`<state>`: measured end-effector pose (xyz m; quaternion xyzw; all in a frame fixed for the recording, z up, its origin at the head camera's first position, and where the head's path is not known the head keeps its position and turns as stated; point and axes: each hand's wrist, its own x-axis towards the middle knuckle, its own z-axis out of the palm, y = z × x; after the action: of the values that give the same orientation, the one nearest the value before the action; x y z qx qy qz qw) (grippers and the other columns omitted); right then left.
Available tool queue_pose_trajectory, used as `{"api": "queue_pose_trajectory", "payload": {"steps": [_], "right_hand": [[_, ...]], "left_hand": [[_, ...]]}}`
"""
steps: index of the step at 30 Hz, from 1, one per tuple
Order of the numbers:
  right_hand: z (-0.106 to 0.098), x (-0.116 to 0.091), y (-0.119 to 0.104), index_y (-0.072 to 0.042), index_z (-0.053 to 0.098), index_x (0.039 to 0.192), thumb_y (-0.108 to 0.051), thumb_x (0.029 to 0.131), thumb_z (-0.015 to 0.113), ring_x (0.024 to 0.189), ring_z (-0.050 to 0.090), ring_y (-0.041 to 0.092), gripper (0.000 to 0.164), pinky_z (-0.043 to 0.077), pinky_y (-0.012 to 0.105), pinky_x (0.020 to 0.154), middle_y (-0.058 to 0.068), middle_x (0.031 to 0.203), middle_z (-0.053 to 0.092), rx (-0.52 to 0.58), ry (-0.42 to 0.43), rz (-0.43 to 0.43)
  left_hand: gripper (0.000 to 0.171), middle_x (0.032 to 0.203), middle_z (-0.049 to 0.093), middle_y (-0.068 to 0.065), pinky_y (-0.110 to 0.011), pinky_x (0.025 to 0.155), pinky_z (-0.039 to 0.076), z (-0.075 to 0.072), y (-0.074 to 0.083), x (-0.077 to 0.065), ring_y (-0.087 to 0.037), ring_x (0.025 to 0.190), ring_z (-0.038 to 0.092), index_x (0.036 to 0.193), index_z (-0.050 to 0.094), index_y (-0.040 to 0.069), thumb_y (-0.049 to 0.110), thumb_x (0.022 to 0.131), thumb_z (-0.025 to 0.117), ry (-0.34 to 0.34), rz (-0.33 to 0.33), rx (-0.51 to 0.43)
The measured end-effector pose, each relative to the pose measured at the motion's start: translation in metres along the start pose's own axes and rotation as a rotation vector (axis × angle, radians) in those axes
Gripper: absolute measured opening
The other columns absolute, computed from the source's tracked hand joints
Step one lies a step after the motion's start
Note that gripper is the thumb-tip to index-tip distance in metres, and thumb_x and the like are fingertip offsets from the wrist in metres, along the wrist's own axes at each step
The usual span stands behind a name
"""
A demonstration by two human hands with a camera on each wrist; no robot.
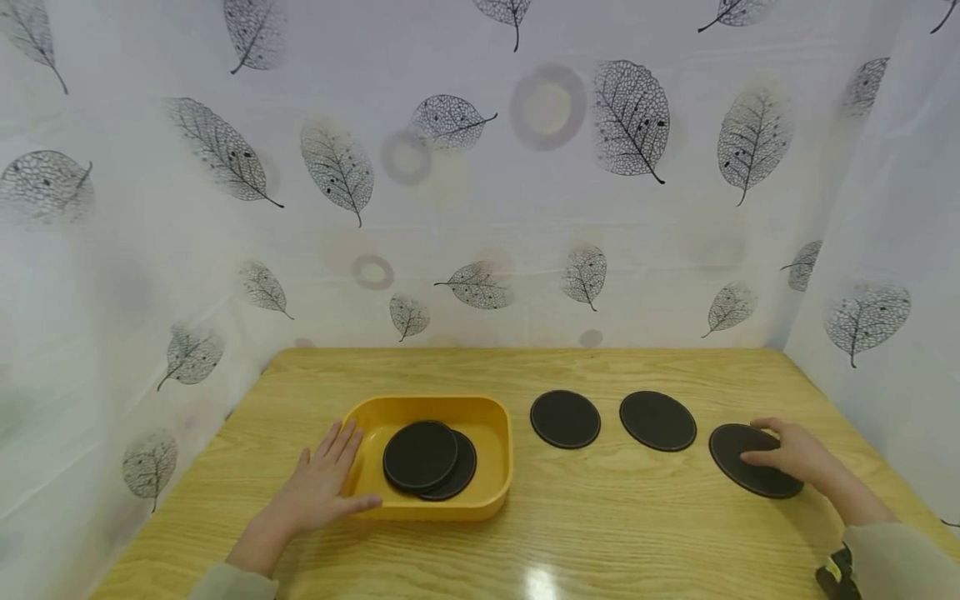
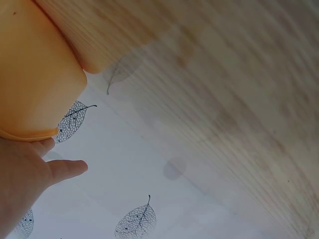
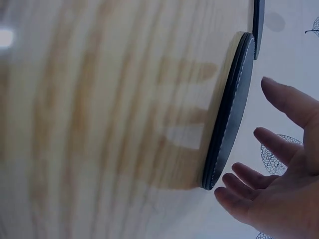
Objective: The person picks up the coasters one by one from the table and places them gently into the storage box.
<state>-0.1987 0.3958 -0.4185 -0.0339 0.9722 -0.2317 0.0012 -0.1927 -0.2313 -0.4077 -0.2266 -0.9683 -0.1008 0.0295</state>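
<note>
My left hand [image 1: 318,483] rests on the left rim of a yellow plastic tub [image 1: 427,511], fingers straight and thumb along the near edge. Inside the tub lies a round black coaster [image 1: 420,454], overlapping a second black coaster [image 1: 467,468]. At the right, my right hand [image 1: 798,454] is over the rightmost round black coaster [image 1: 738,454], fingers spread and loosely bent. The right wrist view shows a gap between the fingers and this coaster [image 3: 237,107], whose white-stitched edge looks layered, like a small stack. The left wrist view shows the tub's side [image 2: 42,69] against the fingers.
Two more black coasters, a left one [image 1: 566,419] and a middle one [image 1: 657,421], lie in a row right of the tub. The wooden table [image 1: 600,533] meets a leaf-patterned curtain [image 1: 480,208] at the back and sides. A dark object [image 1: 838,575] shows by the right sleeve.
</note>
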Motion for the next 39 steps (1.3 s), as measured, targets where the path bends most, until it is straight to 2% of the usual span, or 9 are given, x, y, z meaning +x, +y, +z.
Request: {"api": "queue_pose_trajectory", "payload": {"steps": [4, 12, 20, 28, 35, 39], "right_hand": [[0.002, 0.000, 0.000, 0.022, 0.040, 0.111, -0.024, 0.071, 0.072, 0.094, 0.040, 0.058, 0.069, 0.039, 0.057, 0.072, 0.045, 0.104, 0.042, -0.033, -0.032, -0.028], [0.004, -0.001, 0.001, 0.020, 0.038, 0.115, -0.033, 0.072, 0.070, 0.096, 0.037, 0.061, 0.076, 0.036, 0.061, 0.073, 0.046, 0.107, 0.039, -0.079, -0.110, -0.013], [0.006, -0.005, 0.000, 0.015, 0.043, 0.114, -0.041, 0.067, 0.073, 0.092, 0.039, 0.058, 0.079, 0.036, 0.060, 0.069, 0.041, 0.101, 0.045, -0.112, -0.102, -0.004], [0.006, -0.009, -0.008, 0.007, 0.047, 0.113, -0.042, 0.064, 0.074, 0.087, 0.042, 0.054, 0.074, 0.038, 0.055, 0.063, 0.037, 0.098, 0.048, -0.117, -0.077, -0.020], [0.003, -0.014, -0.006, 0.007, 0.051, 0.108, -0.028, 0.063, 0.077, 0.089, 0.045, 0.053, 0.063, 0.041, 0.054, 0.068, 0.036, 0.097, 0.051, -0.065, -0.024, -0.085], [-0.005, -0.016, -0.004, 0.009, 0.052, 0.109, -0.022, 0.066, 0.076, 0.092, 0.045, 0.055, 0.058, 0.042, 0.054, 0.069, 0.038, 0.104, 0.049, -0.020, -0.049, -0.082]], "left_hand": [[0.095, 0.143, 0.015, -0.022, -0.068, 0.087, 0.019, -0.001, 0.001, 0.000, -0.038, 0.130, 0.010, 0.137, 0.023, -0.006, 0.059, 0.075, 0.055, 0.004, 0.000, 0.004], [0.095, 0.143, 0.015, -0.022, -0.068, 0.087, 0.018, 0.002, -0.001, 0.000, -0.038, 0.130, 0.009, 0.137, 0.023, -0.007, 0.059, 0.075, 0.055, 0.012, 0.002, 0.007], [0.095, 0.143, 0.015, -0.022, -0.068, 0.087, 0.018, 0.004, -0.002, 0.001, -0.038, 0.129, 0.010, 0.137, 0.022, -0.006, 0.058, 0.075, 0.056, 0.017, 0.008, 0.005], [0.095, 0.143, 0.015, -0.022, -0.068, 0.087, 0.018, 0.001, 0.000, 0.001, -0.038, 0.129, 0.010, 0.136, 0.022, -0.007, 0.058, 0.075, 0.056, 0.007, -0.003, -0.002], [0.096, 0.143, 0.015, -0.022, -0.068, 0.088, 0.017, 0.000, 0.000, 0.001, -0.038, 0.130, 0.009, 0.137, 0.021, -0.006, 0.059, 0.075, 0.055, -0.004, -0.011, -0.007], [0.096, 0.143, 0.015, -0.022, -0.068, 0.088, 0.017, 0.000, 0.001, 0.001, -0.038, 0.129, 0.010, 0.137, 0.022, -0.007, 0.058, 0.075, 0.055, 0.002, -0.008, -0.008]]}}
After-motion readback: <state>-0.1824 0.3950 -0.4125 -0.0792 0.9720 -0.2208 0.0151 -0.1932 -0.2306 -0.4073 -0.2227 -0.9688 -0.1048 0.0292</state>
